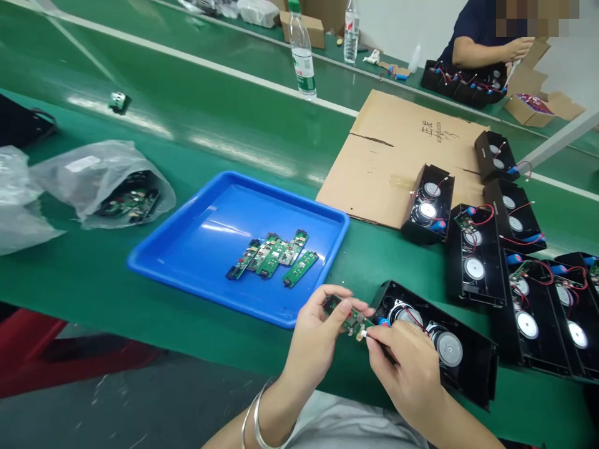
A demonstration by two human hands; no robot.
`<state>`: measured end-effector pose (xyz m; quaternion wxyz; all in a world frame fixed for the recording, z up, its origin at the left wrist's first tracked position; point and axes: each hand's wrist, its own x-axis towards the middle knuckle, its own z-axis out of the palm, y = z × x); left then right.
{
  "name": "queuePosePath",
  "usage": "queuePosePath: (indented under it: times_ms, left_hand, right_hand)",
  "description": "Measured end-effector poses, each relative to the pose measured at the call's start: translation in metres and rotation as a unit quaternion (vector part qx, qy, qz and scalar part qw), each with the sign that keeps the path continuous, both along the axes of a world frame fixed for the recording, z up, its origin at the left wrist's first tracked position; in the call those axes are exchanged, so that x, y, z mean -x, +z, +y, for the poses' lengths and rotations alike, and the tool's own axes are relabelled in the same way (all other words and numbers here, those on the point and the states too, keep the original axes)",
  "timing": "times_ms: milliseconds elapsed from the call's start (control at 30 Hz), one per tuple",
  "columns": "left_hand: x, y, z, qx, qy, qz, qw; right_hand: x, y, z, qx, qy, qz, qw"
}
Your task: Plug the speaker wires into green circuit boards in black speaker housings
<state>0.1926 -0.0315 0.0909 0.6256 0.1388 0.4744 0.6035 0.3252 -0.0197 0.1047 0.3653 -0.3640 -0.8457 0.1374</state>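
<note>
Nearest the camera, the left hand [318, 340] pinches a small green rectangular circuit board [349, 317] between thumb and fingers, closed on it, just above the near edge of the green bench [116, 280]. The right hand [407, 368] meets it from the other side, its fingertips [374, 337] closed on a small white connector [362, 335] at the board's right end, so both hands come together at the board. The board's long axis runs left to right, sloping slightly down toward the right hand, with its component face up toward the camera.

To seat the plug well, I judge the left hand should brace the board by its edges, while the right pushes the connector straight in along the socket, without bending the thin wires.

Just behind the hands lies a long black plastic speaker housing [449, 349], open side up, with two round drivers and red wires. Further left, a shallow blue plastic tray [187, 249] holds more green boards [274, 252]. Beyond, more open housings [472, 255] sit beside a flattened brown cardboard sheet [388, 156]. Farthest off stand a clear plastic bottle [302, 53] and another person's arm [477, 50].
</note>
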Motion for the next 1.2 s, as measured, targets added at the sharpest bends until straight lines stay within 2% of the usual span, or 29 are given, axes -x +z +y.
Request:
queuePosePath:
  times_ms: [167,300,500,667,833,1067,1200]
  left_hand:
    - [0.003,0.005,-0.007,-0.026,-0.09,-0.031,0.995]
    - [0.007,0.002,-0.017,-0.06,-0.145,0.073,0.985]
    - [0.009,-0.004,-0.026,-0.122,-0.117,0.26,0.951]
    - [0.008,-0.002,-0.026,-0.173,-0.109,0.305,0.93]
    - [0.011,0.004,-0.024,-0.24,-0.099,0.36,0.896]
    - [0.011,0.011,-0.017,-0.175,-0.113,0.325,0.923]
    - [0.003,0.012,-0.015,-0.103,-0.086,0.227,0.964]
  right_hand:
    - [0.0,-0.003,0.002,-0.027,-0.043,0.004,0.999]
    - [-0.002,0.001,0.003,-0.029,-0.045,0.022,0.998]
    - [-0.003,0.002,0.0,-0.033,-0.031,0.03,0.999]
    - [-0.004,0.002,0.0,-0.023,-0.033,0.019,0.999]
    - [-0.009,0.003,0.004,-0.016,-0.019,0.009,1.0]
    - [-0.012,-0.002,0.005,0.007,0.044,0.001,0.999]
    - [-0.021,0.004,0.008,0.037,0.06,-0.014,0.997]
